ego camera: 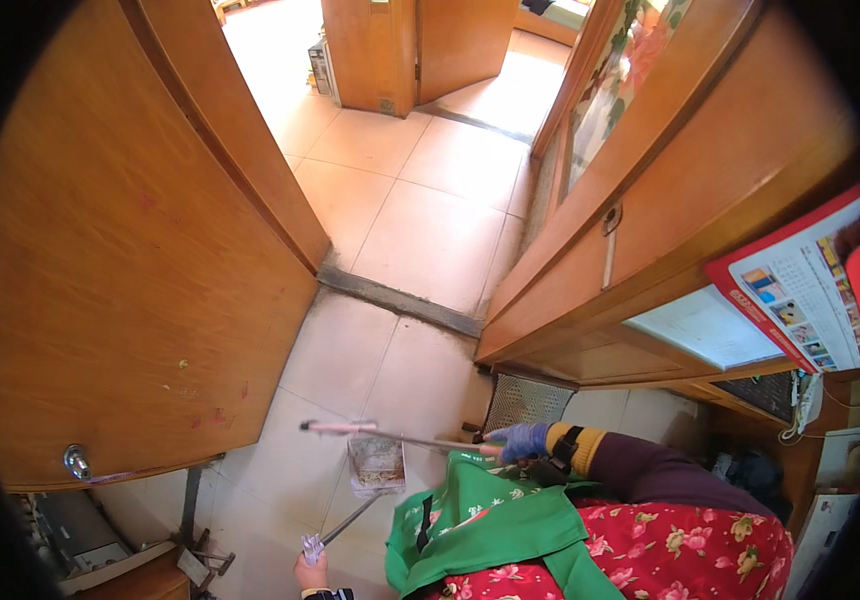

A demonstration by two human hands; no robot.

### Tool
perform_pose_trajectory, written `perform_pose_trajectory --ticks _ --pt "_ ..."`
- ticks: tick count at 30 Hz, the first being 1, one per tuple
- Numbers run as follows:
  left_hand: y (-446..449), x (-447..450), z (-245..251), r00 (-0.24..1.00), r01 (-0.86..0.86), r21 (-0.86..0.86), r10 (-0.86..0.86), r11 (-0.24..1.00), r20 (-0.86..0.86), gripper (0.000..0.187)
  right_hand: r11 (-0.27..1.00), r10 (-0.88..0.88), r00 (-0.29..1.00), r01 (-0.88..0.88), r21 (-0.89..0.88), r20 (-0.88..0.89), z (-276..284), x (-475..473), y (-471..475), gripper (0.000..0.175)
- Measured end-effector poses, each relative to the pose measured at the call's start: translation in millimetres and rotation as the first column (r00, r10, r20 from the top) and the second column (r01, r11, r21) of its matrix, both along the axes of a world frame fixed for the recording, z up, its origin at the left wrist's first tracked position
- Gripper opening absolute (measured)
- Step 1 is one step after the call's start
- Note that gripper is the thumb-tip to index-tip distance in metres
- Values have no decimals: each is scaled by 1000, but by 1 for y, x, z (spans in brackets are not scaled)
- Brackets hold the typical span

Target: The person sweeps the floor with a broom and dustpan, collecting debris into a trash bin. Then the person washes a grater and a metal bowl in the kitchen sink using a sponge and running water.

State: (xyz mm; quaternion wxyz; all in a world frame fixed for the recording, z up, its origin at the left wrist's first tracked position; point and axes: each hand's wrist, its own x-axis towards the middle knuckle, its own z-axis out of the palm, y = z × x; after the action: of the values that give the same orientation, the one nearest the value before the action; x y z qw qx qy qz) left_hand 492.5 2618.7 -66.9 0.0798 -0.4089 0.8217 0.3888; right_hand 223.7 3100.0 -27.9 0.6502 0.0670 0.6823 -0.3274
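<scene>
My left hand (311,571), at the bottom, grips the dark stick handle (352,519) of a dustpan. Pale purple material shows at the fingers; whether it is glove or grip I cannot tell. The dustpan (377,484) is on the tiled floor, with dust and debris in its tray. In a blue glove, my right hand (523,442) is closed around the end of a broom's thin handle (430,443). The broom's pink head (340,428), slightly blurred, extends left just above the pan's far edge. Its dark tip points left.
A wooden door (137,300) with a round metal knob (77,461) stands at left. A dark threshold strip (400,301) crosses the doorway ahead. At right are a wooden door panel (625,225), a patterned mat (527,405) and a printed calendar (805,292).
</scene>
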Motion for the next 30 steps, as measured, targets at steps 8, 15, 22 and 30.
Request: perform_pose_trajectory --ticks 8,15,22,30 --pt "-23 -69 18 995 -61 -113 70 992 72 26 899 -436 860 429 -87 -264 -13 -101 16 41" --pt "-53 -140 -6 996 -58 -19 59 998 64 26 555 -822 548 832 -2 -158 -93 -248 -18 10" --pt "-62 -183 -15 994 90 -142 -79 986 78 30 679 -723 632 723 -123 -277 -168 -404 -113 10" --pt "-65 -209 -6 990 62 -120 -46 991 131 30 948 -32 928 145 282 -371 -193 -490 -238 23"
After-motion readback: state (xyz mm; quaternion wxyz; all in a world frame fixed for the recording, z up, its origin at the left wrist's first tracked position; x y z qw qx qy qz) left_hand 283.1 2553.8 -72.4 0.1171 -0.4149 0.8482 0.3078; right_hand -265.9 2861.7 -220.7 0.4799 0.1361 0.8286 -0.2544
